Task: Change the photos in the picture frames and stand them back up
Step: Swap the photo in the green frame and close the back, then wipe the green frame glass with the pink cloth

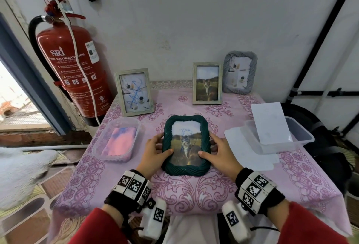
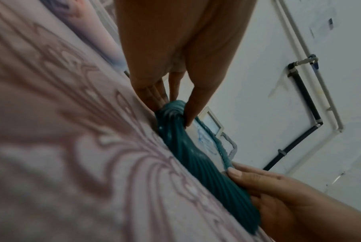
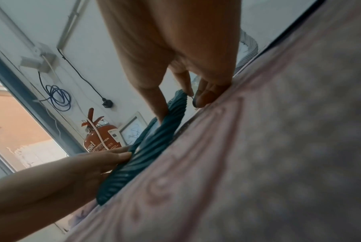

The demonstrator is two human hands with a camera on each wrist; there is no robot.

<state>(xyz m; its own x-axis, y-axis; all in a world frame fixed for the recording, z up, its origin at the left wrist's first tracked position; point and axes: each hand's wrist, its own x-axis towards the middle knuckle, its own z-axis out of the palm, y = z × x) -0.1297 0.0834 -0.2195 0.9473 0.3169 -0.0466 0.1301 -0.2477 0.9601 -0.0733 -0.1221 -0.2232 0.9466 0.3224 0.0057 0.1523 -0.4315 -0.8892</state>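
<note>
A dark green ribbed picture frame [image 1: 186, 144] with a cat photo under blue scribbles lies face up at the middle of the table. My left hand [image 1: 158, 146] grips its left side and my right hand [image 1: 210, 146] grips its right side, each thumb on the front. In the left wrist view my fingers [image 2: 154, 96] reach under the green frame [image 2: 196, 163] against the cloth. The right wrist view shows the thumb [image 3: 158, 104] on the frame's rim [image 3: 150, 147]. Three frames stand at the back: a pale wood one with a scribbled photo [image 1: 134, 92], a wood one with a cat photo [image 1: 207, 83] and a grey ribbed one [image 1: 240, 72].
A clear tub [image 1: 97, 146] with a pink and blue cloth sits left of the green frame. Another clear tub [image 1: 303, 135] holding a white sheet stands on white paper at the right. A red fire extinguisher [image 1: 73, 65] hangs beside the table's back left corner. A pink patterned cloth [image 1: 194, 191] covers the table.
</note>
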